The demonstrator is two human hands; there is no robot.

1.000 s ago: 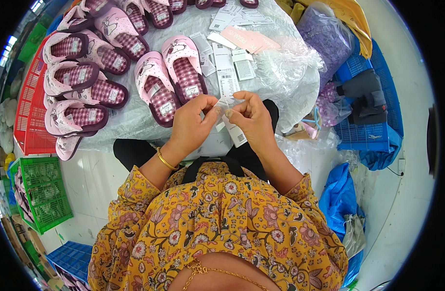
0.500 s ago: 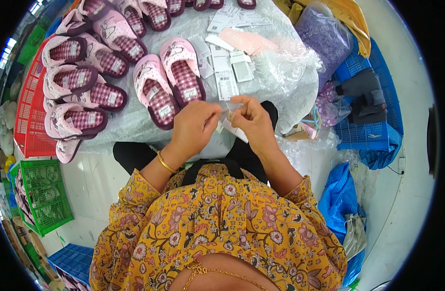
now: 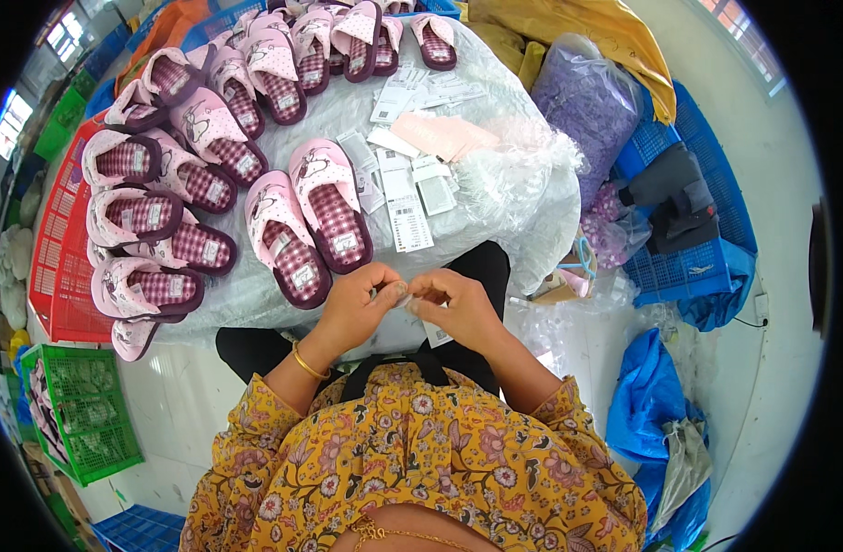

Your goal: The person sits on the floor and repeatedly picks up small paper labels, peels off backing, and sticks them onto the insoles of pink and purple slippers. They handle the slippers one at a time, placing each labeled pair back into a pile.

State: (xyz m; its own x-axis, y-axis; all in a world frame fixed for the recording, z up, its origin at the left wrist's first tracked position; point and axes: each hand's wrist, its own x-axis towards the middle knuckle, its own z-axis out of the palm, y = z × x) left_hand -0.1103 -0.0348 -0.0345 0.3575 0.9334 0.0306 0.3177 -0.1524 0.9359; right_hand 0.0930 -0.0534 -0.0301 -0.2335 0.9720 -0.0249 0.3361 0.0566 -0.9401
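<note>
Card tag point(image 3: 437, 334), flat, white, below right hand point(image 3: 453, 308), left hand point(image 3: 360, 299) near, each grip pinched together

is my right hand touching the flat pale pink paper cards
Apart: the head view shows whitish plastic sheeting between your right hand and the pink cards.

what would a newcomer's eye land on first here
Probably the crowd of pink slippers along the left and far edges of the plastic-covered table, with one pair set apart nearer the person. Next come the left hand and right hand, close together at the near edge, a white tag showing below the right.
</note>
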